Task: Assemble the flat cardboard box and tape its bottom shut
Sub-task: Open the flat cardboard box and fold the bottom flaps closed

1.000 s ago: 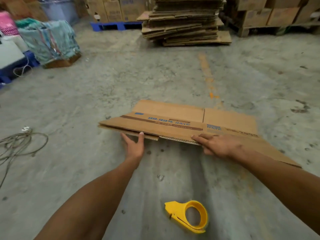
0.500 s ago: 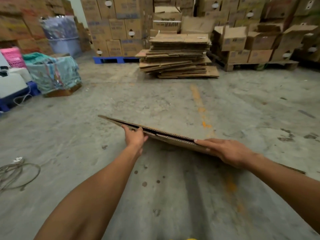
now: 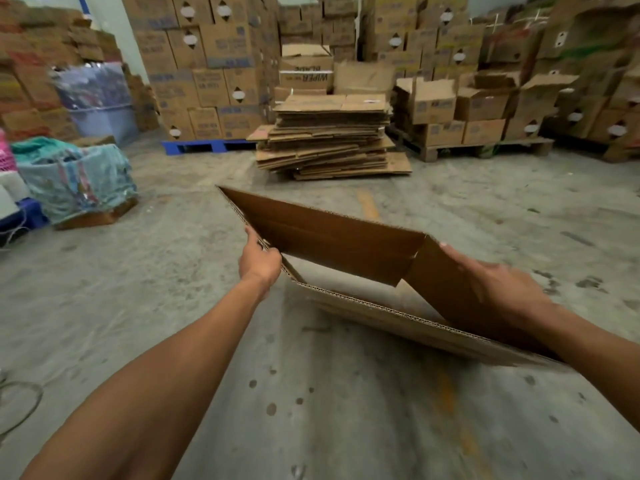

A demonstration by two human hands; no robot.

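Note:
The brown cardboard box (image 3: 332, 237) hangs in the air in front of me, partly spread into a slanted tube so its dark inside shows. My left hand (image 3: 259, 260) grips the box's near left corner edge. My right hand (image 3: 502, 282) lies on the right side panel with fingers spread along it, holding that side. Through the opening I see the concrete floor. The tape dispenser is out of view.
A pile of flat cardboard (image 3: 329, 140) lies on the floor straight ahead. Stacked boxes on a blue pallet (image 3: 204, 146) and a wooden pallet (image 3: 485, 148) line the back. A cloth-covered bundle (image 3: 74, 178) stands at left, a cord (image 3: 20, 403) lies at lower left.
The box went from lying flat on the floor to lifted, then its panels spread apart into an open shape. The view tilted up and the yellow tape dispenser dropped out of sight.

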